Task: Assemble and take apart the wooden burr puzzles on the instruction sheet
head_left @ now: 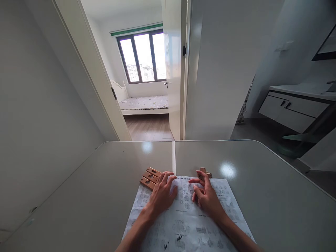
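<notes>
A large printed sheet [181, 224] with small line diagrams lies on the table under both my hands. My left hand [164, 191] rests on its upper left part, fingers loosely spread and holding nothing. Beside those fingers, several notched wooden puzzle bars [147, 179] with numbers on them lie side by side, partly covered by the hand. My right hand [207, 197] hovers over or rests on the sheet's upper right, fingers apart with nothing visible in them. Just beyond its index finger stands a small cluster of wooden puzzle pieces [206, 173], partly hidden by that finger.
The glossy grey table [91, 199] has a seam [174, 157] running down its middle and rounded far corners. Past it, an open door [174, 70] shows a room with a bed [144, 103] and a window [143, 56]. A washstand cabinet [291, 105] is at the right.
</notes>
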A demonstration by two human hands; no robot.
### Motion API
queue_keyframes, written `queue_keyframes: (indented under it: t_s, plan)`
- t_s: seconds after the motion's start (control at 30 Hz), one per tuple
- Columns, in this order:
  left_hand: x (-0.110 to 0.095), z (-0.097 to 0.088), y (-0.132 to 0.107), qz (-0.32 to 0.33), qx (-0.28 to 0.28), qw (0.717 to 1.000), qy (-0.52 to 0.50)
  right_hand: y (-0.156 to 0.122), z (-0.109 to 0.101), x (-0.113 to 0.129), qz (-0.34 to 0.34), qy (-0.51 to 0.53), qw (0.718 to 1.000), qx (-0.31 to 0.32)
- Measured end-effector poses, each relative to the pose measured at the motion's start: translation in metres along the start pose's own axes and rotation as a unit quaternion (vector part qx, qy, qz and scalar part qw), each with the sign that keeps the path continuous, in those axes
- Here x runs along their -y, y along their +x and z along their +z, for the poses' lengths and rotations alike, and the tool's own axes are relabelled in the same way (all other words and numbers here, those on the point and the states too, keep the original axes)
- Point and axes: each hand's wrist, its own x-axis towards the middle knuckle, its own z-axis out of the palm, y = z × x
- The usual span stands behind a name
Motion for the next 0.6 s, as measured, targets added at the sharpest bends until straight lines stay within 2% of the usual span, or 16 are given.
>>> queue_keyframes:
  t_s: [0.33,0.6]
  plan:
    - [-0.0035,-0.002,0.0021,0.013,-0.019,1.0,0.003,-0.0027,-0.0006,0.002,-0.027,-0.031,0.999,0.019]
    - [-0.0056,-0.004,0.0038,0.015,-0.011,1.0,-0.005,-0.0047,-0.0007,0.0057,-0.036,-0.043,0.998,0.028]
